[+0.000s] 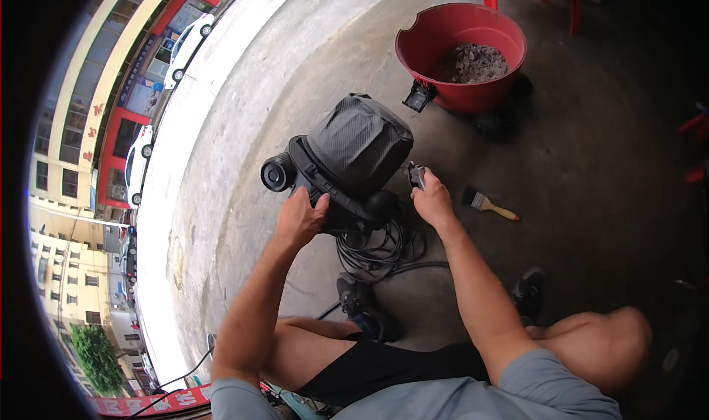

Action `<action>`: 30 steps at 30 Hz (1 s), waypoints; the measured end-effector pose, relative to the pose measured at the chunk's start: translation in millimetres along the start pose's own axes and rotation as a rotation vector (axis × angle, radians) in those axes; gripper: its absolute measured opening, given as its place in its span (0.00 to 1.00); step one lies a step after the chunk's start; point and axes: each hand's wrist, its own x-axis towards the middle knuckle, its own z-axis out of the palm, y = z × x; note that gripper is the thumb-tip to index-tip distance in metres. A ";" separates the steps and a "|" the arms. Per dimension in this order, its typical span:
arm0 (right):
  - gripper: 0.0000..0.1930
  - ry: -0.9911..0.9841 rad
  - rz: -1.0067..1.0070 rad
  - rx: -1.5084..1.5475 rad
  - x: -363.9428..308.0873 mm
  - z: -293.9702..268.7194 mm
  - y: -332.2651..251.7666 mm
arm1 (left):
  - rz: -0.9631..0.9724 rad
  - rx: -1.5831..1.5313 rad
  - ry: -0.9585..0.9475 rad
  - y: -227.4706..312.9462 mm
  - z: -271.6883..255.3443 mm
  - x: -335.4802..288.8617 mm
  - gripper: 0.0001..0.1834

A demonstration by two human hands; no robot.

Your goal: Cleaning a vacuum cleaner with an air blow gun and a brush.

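Black plastic and a dark cloth filter bag make up the vacuum head (pixel 347 161), held above the concrete floor (pixel 591 161) in front of the seated person's knees. The left hand (pixel 299 217) has its grip closed over the head's rim, just below the round hose port (pixel 278 174). The right hand (pixel 430 198) has its grip closed on a small dark latch (pixel 416 175) at the head's right side. A black cord (pixel 377 250) hangs in loops beneath the head, down to the floor by the shoes. Beyond the head stands a red tub (pixel 461 47) on wheels with grey dust inside. A paintbrush (pixel 489 206) lies on the floor just right of the right hand.
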 end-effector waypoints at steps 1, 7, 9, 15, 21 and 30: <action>0.18 0.001 0.001 0.002 2.1 -1.9 5.4 | 0.001 0.002 0.000 -1.7 -0.2 0.3 0.28; 0.16 -0.067 0.082 -0.060 -12.1 9.4 0.3 | -0.001 0.017 0.021 -4.1 -2.1 -0.6 0.29; 0.17 -0.382 -0.010 0.080 -5.3 5.8 -8.6 | -0.003 0.045 0.015 -0.3 -4.4 -2.8 0.29; 0.17 -0.081 -0.011 0.008 -8.1 17.6 -16.5 | 0.015 0.045 0.019 3.4 -0.5 -1.1 0.29; 0.19 -0.295 -0.057 0.101 -14.7 15.0 -28.8 | 0.007 -0.009 0.013 -3.1 -0.6 -1.4 0.29; 0.20 -0.320 -0.144 0.370 -26.0 23.0 -71.8 | -0.014 0.076 0.014 -4.8 -4.1 -2.3 0.28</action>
